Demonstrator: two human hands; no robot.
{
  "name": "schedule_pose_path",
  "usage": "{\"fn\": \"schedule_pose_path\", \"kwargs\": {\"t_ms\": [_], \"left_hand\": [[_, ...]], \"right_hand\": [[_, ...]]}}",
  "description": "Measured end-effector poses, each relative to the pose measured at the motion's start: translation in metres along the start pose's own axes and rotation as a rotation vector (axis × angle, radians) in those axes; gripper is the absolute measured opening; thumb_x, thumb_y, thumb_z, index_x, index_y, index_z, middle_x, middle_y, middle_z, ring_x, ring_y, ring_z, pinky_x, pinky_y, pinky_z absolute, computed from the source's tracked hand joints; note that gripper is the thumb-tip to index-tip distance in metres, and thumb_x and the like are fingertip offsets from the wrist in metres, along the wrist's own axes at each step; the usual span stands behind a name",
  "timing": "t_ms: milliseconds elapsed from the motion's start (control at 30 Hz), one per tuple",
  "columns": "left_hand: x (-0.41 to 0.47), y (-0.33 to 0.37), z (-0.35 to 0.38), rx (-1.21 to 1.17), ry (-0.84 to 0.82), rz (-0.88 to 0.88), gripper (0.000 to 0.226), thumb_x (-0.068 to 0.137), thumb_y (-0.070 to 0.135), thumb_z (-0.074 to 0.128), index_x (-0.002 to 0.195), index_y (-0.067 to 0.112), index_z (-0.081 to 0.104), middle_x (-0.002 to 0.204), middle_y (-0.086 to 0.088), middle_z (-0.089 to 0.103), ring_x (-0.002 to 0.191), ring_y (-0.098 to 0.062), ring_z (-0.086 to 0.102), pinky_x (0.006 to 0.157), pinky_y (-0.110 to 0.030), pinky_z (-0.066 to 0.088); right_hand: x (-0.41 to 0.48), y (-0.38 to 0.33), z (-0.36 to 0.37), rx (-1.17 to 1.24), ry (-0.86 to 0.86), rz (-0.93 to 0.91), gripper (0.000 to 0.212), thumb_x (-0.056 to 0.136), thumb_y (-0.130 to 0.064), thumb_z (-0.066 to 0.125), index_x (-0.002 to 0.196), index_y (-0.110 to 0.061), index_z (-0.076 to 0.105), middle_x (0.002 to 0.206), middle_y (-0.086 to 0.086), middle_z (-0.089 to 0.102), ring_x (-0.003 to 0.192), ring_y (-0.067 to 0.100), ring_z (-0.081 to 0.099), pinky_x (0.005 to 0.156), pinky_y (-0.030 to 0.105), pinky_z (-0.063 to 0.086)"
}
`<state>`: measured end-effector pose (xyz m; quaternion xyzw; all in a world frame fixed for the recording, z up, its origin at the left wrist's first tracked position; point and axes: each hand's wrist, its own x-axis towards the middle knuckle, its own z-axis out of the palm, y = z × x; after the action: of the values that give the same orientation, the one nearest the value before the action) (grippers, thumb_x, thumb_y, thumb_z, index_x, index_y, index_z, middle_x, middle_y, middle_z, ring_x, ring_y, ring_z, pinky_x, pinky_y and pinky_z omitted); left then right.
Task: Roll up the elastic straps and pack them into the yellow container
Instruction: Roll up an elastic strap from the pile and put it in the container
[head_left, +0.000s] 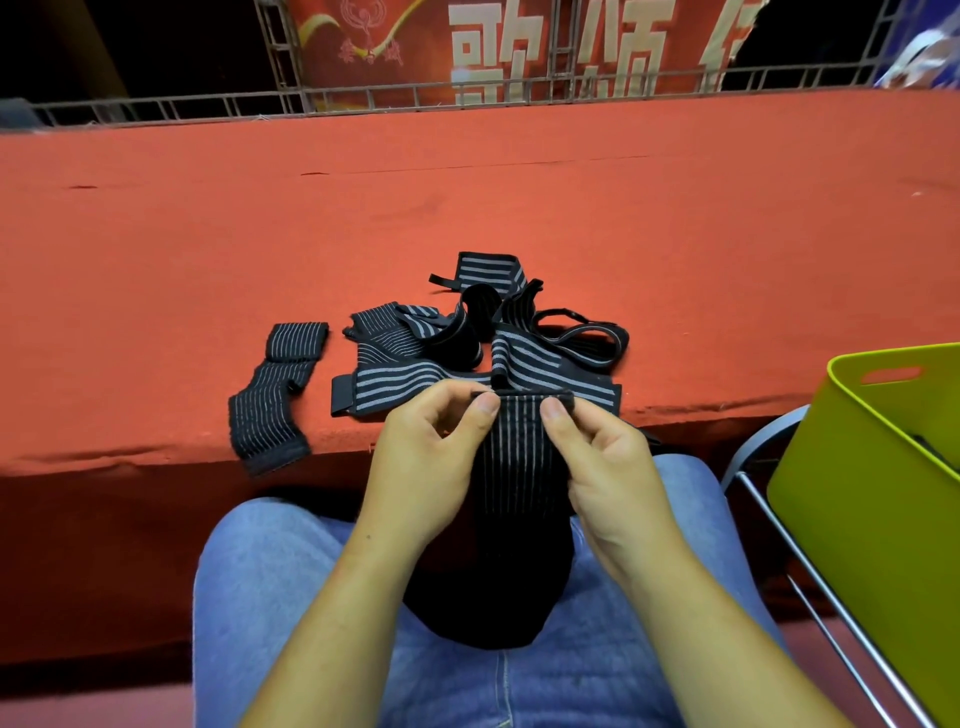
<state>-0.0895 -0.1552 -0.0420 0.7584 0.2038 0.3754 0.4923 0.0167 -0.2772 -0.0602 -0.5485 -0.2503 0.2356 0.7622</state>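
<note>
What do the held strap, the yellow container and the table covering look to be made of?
Held strap: seemingly woven elastic fabric, matte black with thin grey ribs, drooping limply. Yellow container: probably moulded plastic, smooth with slight sheen, cut-out handle. Table covering: red felt-like cloth, matte, faintly creased.

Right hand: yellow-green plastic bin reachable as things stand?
Probably yes. The yellow-green plastic bin sits close beside the right hand, with nothing between them. But that hand and the left hand both pinch the black grey-striped elastic strap, not yet rolled.
</note>
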Motion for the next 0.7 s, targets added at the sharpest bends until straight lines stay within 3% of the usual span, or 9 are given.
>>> {"fn": "schedule_pose_path", "kwargs": {"t_ms": [200, 333, 400, 600, 700], "left_hand": [[-0.0036, 0.0004, -0.0010, -0.056, -0.069, 0.011, 0.015, 0.096, 0.016, 0.073, 0.108, 0.025, 0.076, 0.089, 0.012, 0.075, 0.081, -0.002, 0.065, 0.080, -0.019, 0.049], [-0.0029, -0.0031, -0.0001, -0.047, -0.005, 0.051, 0.015, 0.096, 0.019, 0.074, 0.104, 0.031, 0.077, 0.092, -0.003, 0.076, 0.087, -0.024, 0.069, 0.084, -0.039, 0.055], [-0.0027, -0.0043, -0.0001, -0.059, 0.026, 0.066, 0.016, 0.097, 0.016, 0.072, 0.105, 0.029, 0.076, 0.096, -0.004, 0.076, 0.091, -0.029, 0.067, 0.087, -0.042, 0.054], [-0.0065, 0.0028, 0.0000, -0.128, -0.077, 0.039, 0.015, 0.099, 0.011, 0.069, 0.104, 0.023, 0.076, 0.105, 0.003, 0.077, 0.100, -0.012, 0.069, 0.091, -0.020, 0.050], [-0.0073, 0.0051, 0.0013, -0.158, -0.087, 0.025, 0.011, 0.098, 0.010, 0.068, 0.100, 0.018, 0.076, 0.099, 0.005, 0.078, 0.091, -0.003, 0.069, 0.085, -0.013, 0.049]], "right_hand": [[-0.0004, -0.0006, 0.0023, 0.030, 0.016, 0.007, 0.020, 0.105, -0.018, 0.061, 0.107, -0.009, 0.079, 0.104, 0.013, 0.081, 0.101, 0.025, 0.077, 0.095, 0.037, 0.061], [-0.0012, 0.0034, 0.0008, 0.021, 0.029, 0.035, 0.030, 0.099, -0.029, 0.070, 0.099, 0.000, 0.078, 0.104, 0.032, 0.074, 0.093, 0.029, 0.071, 0.093, 0.049, 0.056], [-0.0016, 0.0055, -0.0013, 0.038, -0.010, 0.072, 0.022, 0.101, -0.024, 0.068, 0.104, -0.005, 0.080, 0.105, 0.024, 0.078, 0.102, 0.030, 0.075, 0.101, 0.051, 0.056], [-0.0014, 0.0028, -0.0007, 0.051, 0.017, 0.060, 0.020, 0.103, -0.007, 0.061, 0.114, -0.008, 0.079, 0.106, 0.011, 0.081, 0.105, 0.024, 0.077, 0.097, 0.038, 0.058], [-0.0004, 0.0022, -0.0009, 0.083, 0.020, 0.058, 0.024, 0.103, -0.001, 0.058, 0.108, -0.008, 0.081, 0.107, 0.014, 0.080, 0.107, 0.028, 0.077, 0.096, 0.037, 0.059]]}}
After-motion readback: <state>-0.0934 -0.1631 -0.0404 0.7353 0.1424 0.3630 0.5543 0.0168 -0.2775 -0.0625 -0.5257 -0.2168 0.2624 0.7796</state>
